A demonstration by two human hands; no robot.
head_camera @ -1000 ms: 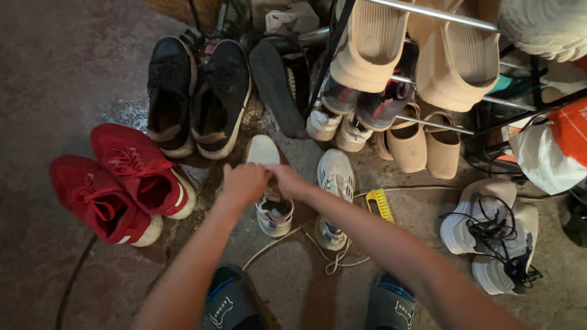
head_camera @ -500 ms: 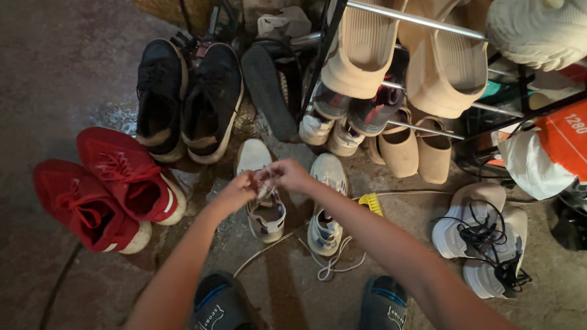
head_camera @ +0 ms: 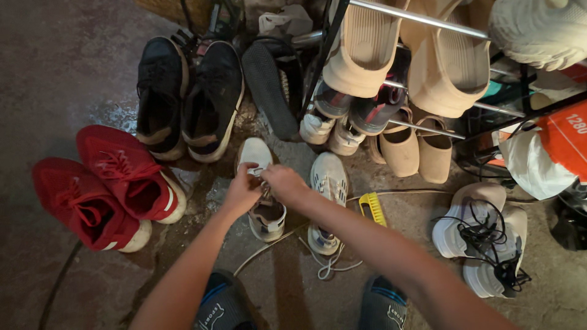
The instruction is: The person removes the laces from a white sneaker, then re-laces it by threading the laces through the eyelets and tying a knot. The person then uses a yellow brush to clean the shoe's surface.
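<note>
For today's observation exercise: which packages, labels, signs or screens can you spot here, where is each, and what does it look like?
Orange package or bag: right edge, beside the shoe rack, orange with white print.
White bag: just left of it, crumpled, plain.
Dark slides: bottom, on the person's feet, small white printed mark.
No screens or signs.

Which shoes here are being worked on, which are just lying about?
In hand: left hand and right hand at the laces of the left white sneaker; its mate beside.
Lying about: red sneakers, black sneakers, yellow brush, beige slippers.
</note>
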